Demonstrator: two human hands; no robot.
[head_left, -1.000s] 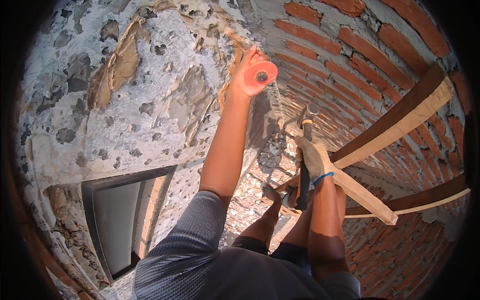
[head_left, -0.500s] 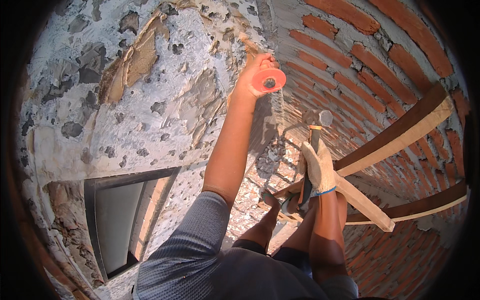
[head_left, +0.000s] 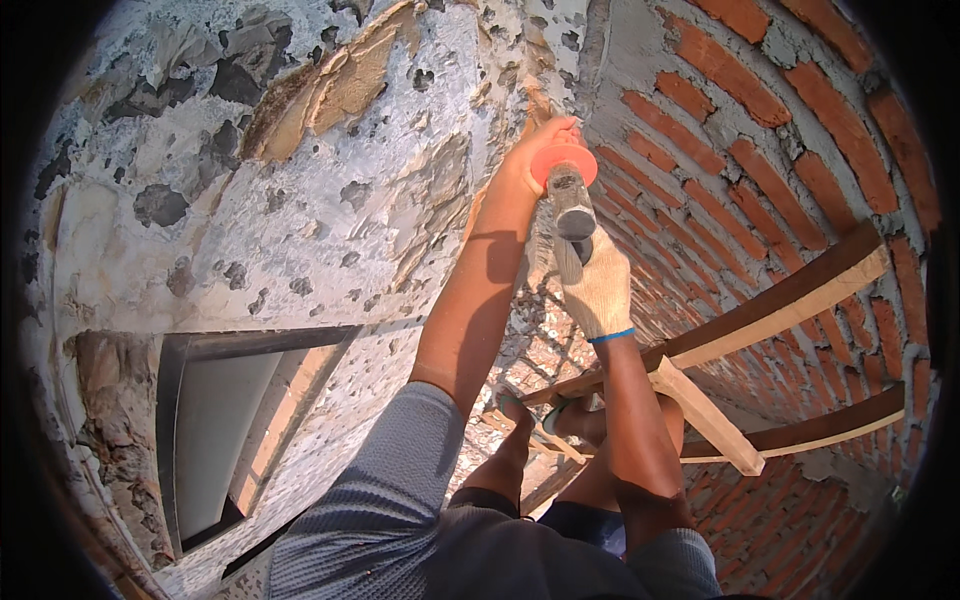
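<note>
My bare left hand (head_left: 527, 163) is wrapped round a chisel, close to the corner of a peeling plaster wall (head_left: 330, 230). A round orange-red hand guard (head_left: 549, 158) sits at the near end of the chisel; its shaft and tip are hidden behind my fingers. In a cream knitted glove with a blue cuff, my right hand (head_left: 603, 285) grips a hammer (head_left: 572, 212) by its dark handle. The steel head covers the middle of the guard, at the struck end of the chisel. Whether the two touch cannot be told.
Exposed brickwork (head_left: 740, 190) rises on the right. Wooden beams (head_left: 780, 305) jut from it, with a shorter timber (head_left: 708, 415) crossing near my right forearm. A dark-framed window opening (head_left: 225, 430) lies at lower left. Broken rubble (head_left: 545, 330) covers the ground below my feet.
My right hand has swung the hammer up and to the left, from beside the brick wall to the chisel's end. The view has shifted slightly; my left hand still grips the chisel.
</note>
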